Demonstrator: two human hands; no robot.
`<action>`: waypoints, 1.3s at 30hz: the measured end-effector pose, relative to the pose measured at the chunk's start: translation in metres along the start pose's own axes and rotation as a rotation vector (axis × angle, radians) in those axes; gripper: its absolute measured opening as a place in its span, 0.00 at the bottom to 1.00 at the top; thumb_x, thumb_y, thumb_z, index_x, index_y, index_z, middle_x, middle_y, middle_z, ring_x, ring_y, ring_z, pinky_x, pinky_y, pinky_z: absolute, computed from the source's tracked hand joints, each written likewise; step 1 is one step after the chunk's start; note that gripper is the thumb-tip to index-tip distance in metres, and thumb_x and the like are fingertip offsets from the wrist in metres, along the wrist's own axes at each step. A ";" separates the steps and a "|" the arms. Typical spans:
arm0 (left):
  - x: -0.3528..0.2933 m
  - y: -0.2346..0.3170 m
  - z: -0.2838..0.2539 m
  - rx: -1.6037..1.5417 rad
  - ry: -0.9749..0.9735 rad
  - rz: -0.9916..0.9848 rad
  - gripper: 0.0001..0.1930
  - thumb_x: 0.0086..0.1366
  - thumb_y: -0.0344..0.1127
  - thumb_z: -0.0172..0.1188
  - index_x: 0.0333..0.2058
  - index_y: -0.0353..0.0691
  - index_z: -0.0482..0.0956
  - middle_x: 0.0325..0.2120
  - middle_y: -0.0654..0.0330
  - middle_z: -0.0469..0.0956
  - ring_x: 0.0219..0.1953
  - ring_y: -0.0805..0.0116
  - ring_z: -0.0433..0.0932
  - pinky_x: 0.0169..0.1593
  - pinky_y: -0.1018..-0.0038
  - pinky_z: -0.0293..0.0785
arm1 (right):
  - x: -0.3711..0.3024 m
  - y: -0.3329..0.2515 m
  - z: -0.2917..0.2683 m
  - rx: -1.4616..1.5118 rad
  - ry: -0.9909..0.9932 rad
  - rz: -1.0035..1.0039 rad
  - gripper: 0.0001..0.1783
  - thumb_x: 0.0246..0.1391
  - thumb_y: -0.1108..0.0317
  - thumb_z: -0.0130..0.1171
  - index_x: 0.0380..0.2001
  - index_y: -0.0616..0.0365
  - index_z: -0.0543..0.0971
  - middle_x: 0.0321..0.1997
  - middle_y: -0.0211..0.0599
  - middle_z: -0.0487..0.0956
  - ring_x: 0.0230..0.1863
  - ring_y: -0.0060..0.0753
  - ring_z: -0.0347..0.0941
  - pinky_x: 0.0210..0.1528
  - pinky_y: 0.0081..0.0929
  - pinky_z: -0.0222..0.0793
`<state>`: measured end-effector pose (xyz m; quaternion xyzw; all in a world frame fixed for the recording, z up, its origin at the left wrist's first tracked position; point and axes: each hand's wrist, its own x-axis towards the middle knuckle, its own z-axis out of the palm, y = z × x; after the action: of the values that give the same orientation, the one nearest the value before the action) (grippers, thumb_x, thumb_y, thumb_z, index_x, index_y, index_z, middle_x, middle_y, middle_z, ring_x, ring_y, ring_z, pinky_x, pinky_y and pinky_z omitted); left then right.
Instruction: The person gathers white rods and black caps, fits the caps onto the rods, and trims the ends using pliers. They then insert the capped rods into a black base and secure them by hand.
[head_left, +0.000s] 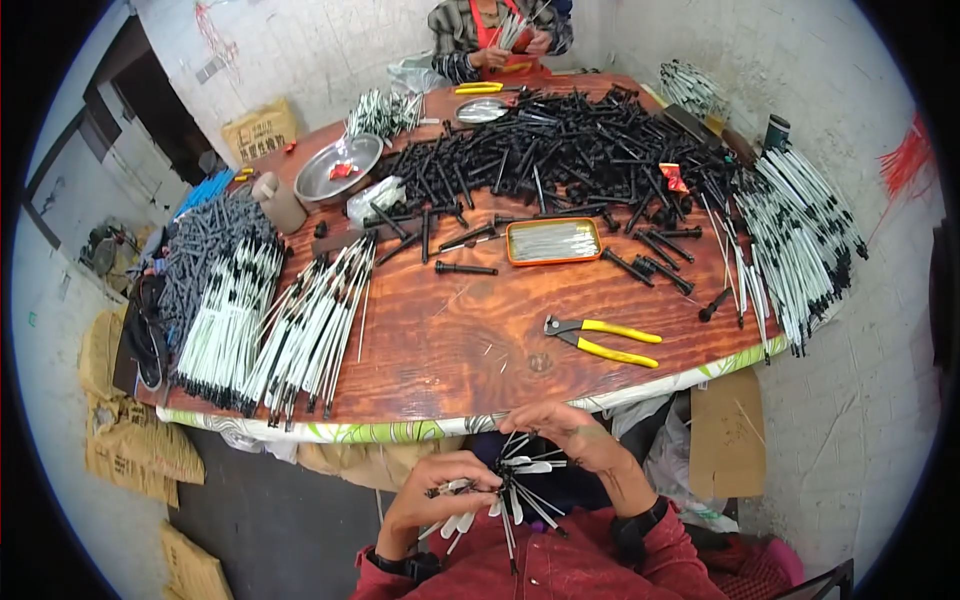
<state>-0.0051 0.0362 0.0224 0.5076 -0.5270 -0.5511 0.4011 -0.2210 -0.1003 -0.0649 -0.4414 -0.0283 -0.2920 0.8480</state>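
Below the table's front edge, my left hand (448, 485) is closed round a bundle of thin rods (518, 495) with white flat strips and dark tips, which fan out in several directions. My right hand (575, 437) hovers just above the bundle, its fingers curled together at the tips. Whatever those fingertips pinch, if anything, is too small to make out. On the table ahead lie nippers (605, 342) with yellow handles, jaws pointing left. An orange-rimmed tray (511, 262) of thin silvery pins sits beyond them.
A large heap of black plastic stems (560, 150) covers the table's far side. Bundles of white rods lie at left (235, 320) and right (795, 240). A metal bowl (310, 180) stands near grey parts (210, 245). Across the table, another person (500, 45) holds similar rods.
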 end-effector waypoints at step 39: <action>-0.009 0.002 -0.004 0.024 -0.056 0.063 0.10 0.55 0.25 0.70 0.38 0.33 0.86 0.32 0.58 0.80 0.36 0.71 0.78 0.39 0.77 0.72 | 0.019 -0.005 0.013 -0.368 -0.250 0.430 0.26 0.60 0.47 0.62 0.47 0.60 0.77 0.41 0.28 0.77 0.45 0.23 0.70 0.49 0.26 0.65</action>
<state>-0.0001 0.0438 0.0261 0.4800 -0.5603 -0.5457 0.3974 -0.2053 -0.1011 -0.0473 -0.6161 0.0150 -0.0495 0.7860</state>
